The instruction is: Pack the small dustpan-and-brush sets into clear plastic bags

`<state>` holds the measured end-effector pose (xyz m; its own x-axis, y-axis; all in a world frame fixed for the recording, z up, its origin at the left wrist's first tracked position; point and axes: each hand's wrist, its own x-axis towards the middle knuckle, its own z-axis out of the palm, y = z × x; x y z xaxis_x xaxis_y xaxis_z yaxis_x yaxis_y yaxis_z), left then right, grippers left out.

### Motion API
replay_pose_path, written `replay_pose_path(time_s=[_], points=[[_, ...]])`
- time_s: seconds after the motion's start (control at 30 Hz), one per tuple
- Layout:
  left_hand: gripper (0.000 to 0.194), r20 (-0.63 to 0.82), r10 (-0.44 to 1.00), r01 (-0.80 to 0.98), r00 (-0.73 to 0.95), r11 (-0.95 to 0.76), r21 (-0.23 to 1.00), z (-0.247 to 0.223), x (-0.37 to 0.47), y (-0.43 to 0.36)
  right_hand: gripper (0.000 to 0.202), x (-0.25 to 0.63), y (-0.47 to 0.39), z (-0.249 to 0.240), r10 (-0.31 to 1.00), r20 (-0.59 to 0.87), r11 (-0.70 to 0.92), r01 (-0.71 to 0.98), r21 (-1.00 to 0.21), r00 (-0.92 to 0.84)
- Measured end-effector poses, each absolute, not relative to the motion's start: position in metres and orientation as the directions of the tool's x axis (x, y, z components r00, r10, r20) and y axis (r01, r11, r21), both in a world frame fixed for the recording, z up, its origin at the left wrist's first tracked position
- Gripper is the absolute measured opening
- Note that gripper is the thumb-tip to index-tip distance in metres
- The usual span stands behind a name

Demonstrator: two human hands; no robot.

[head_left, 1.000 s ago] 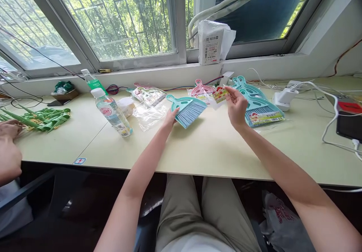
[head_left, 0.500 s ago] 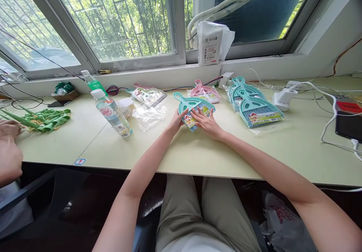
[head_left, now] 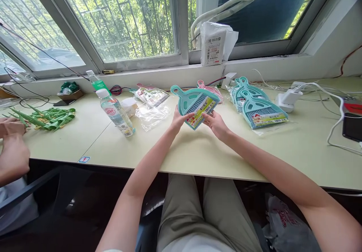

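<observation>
A teal mini dustpan and brush set (head_left: 198, 101) with a printed label is held up in front of me, tilted, its handle to the upper left. My left hand (head_left: 180, 119) grips its lower left side, thumb over the front. At the lower right edge, my right hand (head_left: 216, 124) pinches it, fingers partly behind. Behind it lies a pink dustpan set (head_left: 210, 88), partly covered from view. To the right, several teal dustpan sets (head_left: 263, 112) in clear wrapping lie overlapping. More wrapped sets (head_left: 151, 95) and a clear plastic bag (head_left: 152, 116) are left of my hands.
Two plastic bottles stand on the left, the nearer bottle (head_left: 115, 114) tilted in view. Farther left, another person's hands (head_left: 13, 131) are at green plant strips (head_left: 53, 118). A white plug adapter (head_left: 287, 99) with cables and a dark phone (head_left: 352, 126) lie at right.
The teal dustpan set has been raised off the table and turned up toward me. My right hand has slid from its front to its lower right edge.
</observation>
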<state>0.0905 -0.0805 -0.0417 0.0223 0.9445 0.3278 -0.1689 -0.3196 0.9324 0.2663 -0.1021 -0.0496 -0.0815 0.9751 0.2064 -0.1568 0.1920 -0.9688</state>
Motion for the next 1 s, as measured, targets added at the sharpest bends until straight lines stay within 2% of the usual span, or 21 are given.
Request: replay_pose_path(time_s=[0.07, 0.13, 0.2, 0.27, 0.3, 0.37, 0.43, 0.47, 0.6, 0.7, 0.9, 1.0], points=[[0.092, 0.305, 0.949, -0.069, 0.081, -0.3, 0.951, -0.042, 0.091, -0.078, 0.046, 0.266, -0.099, -0.052, 0.991, 0.104, 0.068, -0.341, -0.937, -0.089], [0.075, 0.259, 0.964, 0.103, 0.069, -0.265, 0.959, -0.042, 0.086, -0.073, 0.037, 0.27, -0.094, -0.054, 0.998, 0.062, 0.047, -0.382, -0.923, -0.028], [0.06, 0.269, 0.956, 0.342, -0.115, -0.216, 0.914, -0.042, 0.072, -0.068, 0.032, 0.276, -0.089, -0.056, 0.999, 0.045, 0.046, -0.377, -0.925, 0.011], [0.056, 0.327, 0.883, 0.564, -0.337, -0.088, 0.821, -0.042, 0.049, -0.062, 0.03, 0.282, -0.084, -0.059, 0.998, 0.041, 0.052, -0.357, -0.933, 0.039], [0.058, 0.335, 0.851, 0.641, -0.405, 0.003, 0.768, -0.043, 0.035, -0.06, 0.029, 0.284, -0.083, -0.06, 0.998, 0.038, 0.052, -0.347, -0.936, 0.049], [0.057, 0.262, 0.847, 0.725, -0.463, 0.191, 0.662, -0.045, 0.01, -0.058, 0.029, 0.286, -0.081, -0.061, 0.998, 0.024, 0.042, -0.332, -0.942, 0.058], [0.046, 0.163, 0.878, 0.777, -0.45, 0.295, 0.556, -0.046, -0.007, -0.057, 0.027, 0.286, -0.081, -0.062, 0.998, 0.014, 0.031, -0.322, -0.946, 0.055], [0.041, 0.132, 0.902, 0.809, -0.412, 0.295, 0.509, -0.046, -0.01, -0.057, 0.026, 0.286, -0.081, -0.062, 0.999, 0.01, 0.026, -0.318, -0.948, 0.051], [0.034, 0.179, 0.967, 0.917, -0.181, 0.1, 0.387, -0.044, 0.002, -0.059, 0.023, 0.285, -0.084, -0.06, 1.0, 0.009, 0.017, -0.311, -0.95, 0.027], [0.038, 0.269, 0.955, 0.912, -0.122, 0.001, 0.411, -0.042, 0.017, -0.06, 0.023, 0.285, -0.084, -0.059, 1.0, 0.002, 0.001, -0.314, -0.949, -0.001], [0.048, 0.377, 0.891, 0.762, -0.252, -0.058, 0.645, -0.036, 0.017, -0.062, 0.026, 0.282, -0.084, -0.061, 0.986, -0.074, -0.111, -0.251, -0.962, -0.151], [0.049, 0.396, 0.894, 0.64, -0.21, -0.18, 0.747, -0.031, 0.019, -0.064, 0.027, 0.278, -0.084, -0.064, 0.986, -0.099, -0.131, -0.256, -0.958, -0.134]])
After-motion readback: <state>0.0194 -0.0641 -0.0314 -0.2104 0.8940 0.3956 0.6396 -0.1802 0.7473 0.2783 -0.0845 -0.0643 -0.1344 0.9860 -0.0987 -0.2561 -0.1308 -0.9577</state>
